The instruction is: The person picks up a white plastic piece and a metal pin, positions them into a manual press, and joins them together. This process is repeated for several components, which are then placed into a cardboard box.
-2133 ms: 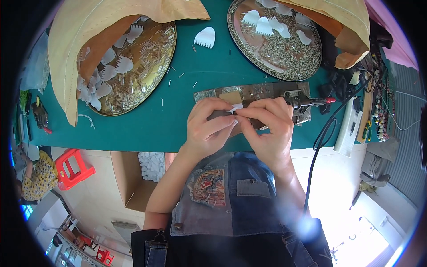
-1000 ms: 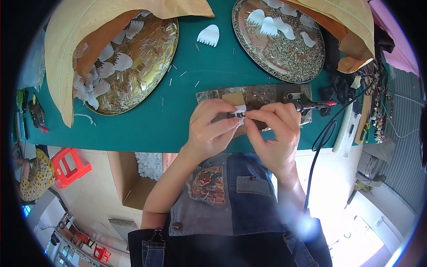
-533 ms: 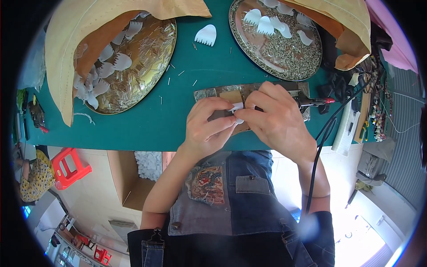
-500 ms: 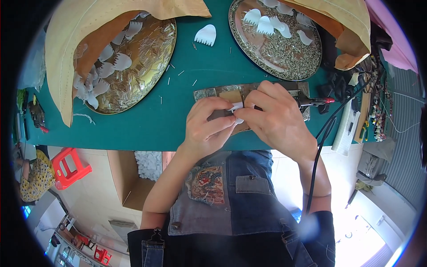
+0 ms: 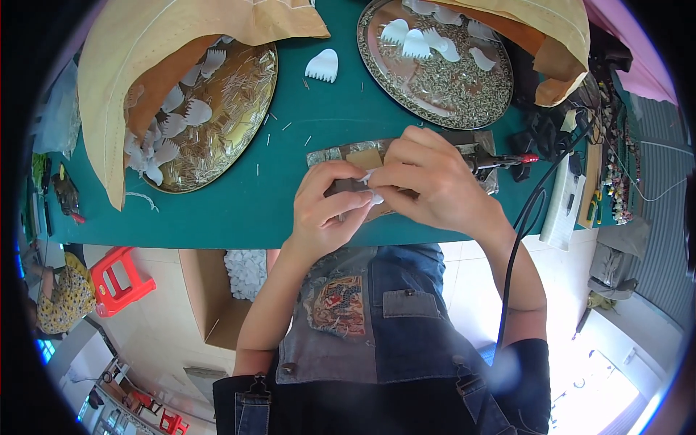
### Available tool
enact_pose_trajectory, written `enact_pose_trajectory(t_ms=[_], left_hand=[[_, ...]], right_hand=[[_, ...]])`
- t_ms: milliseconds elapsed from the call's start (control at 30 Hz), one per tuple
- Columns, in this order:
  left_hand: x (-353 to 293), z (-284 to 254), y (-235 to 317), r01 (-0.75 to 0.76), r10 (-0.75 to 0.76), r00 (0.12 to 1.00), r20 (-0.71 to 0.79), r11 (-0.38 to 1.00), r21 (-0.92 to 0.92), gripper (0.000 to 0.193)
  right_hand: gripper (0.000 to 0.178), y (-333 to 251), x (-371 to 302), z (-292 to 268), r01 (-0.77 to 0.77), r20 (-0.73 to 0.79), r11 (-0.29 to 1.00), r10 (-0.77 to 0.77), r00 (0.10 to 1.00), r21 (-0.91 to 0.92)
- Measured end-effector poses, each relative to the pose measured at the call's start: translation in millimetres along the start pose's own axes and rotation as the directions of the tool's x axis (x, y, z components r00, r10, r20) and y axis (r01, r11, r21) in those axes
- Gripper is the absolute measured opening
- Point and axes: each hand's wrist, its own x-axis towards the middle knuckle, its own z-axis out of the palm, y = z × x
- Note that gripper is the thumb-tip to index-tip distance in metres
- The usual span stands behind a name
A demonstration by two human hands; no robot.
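Note:
My left hand pinches a small white plastic piece between its thumb and fingers. From the other side, my right hand has its fingertips closed on the same piece, most of which the fingers hide. Both hands are over a worn block on the green table. Beyond them lies a loose white toothed plastic piece, shaped like a small comb. More of these lie on a round golden tray with many thin metal pins, and on a second round tray covered in tiny metal parts.
Brown paper bags overhang the left tray and the right tray. Pliers with red handle ends lie right of the block. A black cable crosses my right arm. Below the table edge stand a cardboard box of white pieces and a red stool.
The table scene has shifted slightly in the picture. My right fingers have closed further over the white plastic piece, and less of it shows now.

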Motion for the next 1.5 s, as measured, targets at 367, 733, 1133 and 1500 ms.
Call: enact_pose_trajectory(t_ms=[367, 733, 1133, 1500], left_hand=[[-1.6, 6.5, -4.7, 0.011, -0.012, 0.998, -0.066, 1.000, -0.025, 0.021], [-2.8, 6.1, -4.6, 0.042, -0.044, 0.997, -0.061, 0.999, -0.030, 0.020], [-1.7, 6.7, -4.3, 0.057, -0.060, 0.996, -0.068, 0.998, -0.037, 0.023], [-2.0, 1.2, -4.4, 0.036, -0.037, 0.999, -0.005, 0.999, -0.028, 0.023]], right_hand=[[0.007, 74.2, -9.1, -55.7, -0.565, -0.246, 0.824, 0.556, 0.794, 0.040], [0.012, 42.2, -14.6, -47.2, -0.443, -0.042, 0.607, 0.619, 0.784, 0.660], [0.012, -3.7, 0.7, -20.2, -0.496, 0.053, 0.696, 0.553, 0.832, 0.520], [0.017, -21.7, 11.5, -10.7, -0.427, 0.135, 0.826, 0.407, 0.903, 0.368]])
